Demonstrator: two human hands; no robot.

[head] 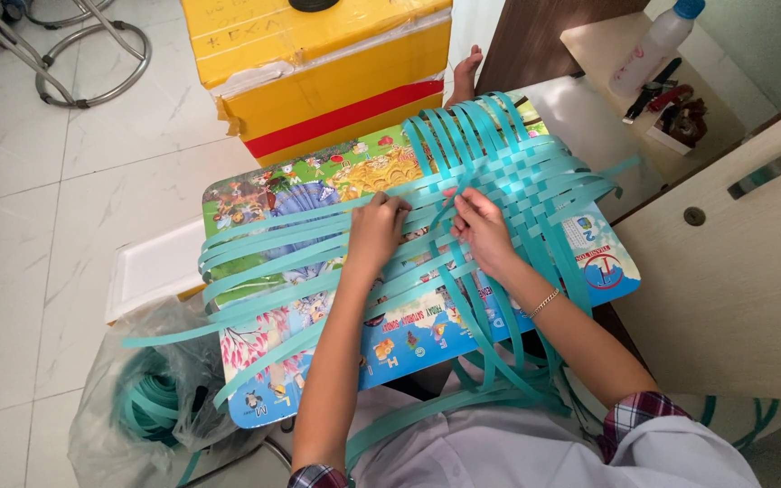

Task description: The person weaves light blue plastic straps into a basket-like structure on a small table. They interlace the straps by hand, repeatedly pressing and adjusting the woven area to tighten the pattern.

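Both hands work on a mat of teal strips [499, 172] that lies across a colourful picture board [336, 181]; the left hand [377, 230] is curled with its fingertips pressed down on the long loose strips that run out to the left, and the right hand [479, 226] pinches a single strip near the woven patch, fingers closed around it; a thin bracelet [544, 303] sits on that wrist. The woven part sits toward the far right of the board, and more strip ends hang down over the person's lap. Behind the board stands a yellow box [318, 63] with a red stripe; a clear plastic bag [151, 398] holding a coil of the same teal strip lies on the floor at the left; a white bottle [653, 45] stands on the counter [589, 45] at the upper right.
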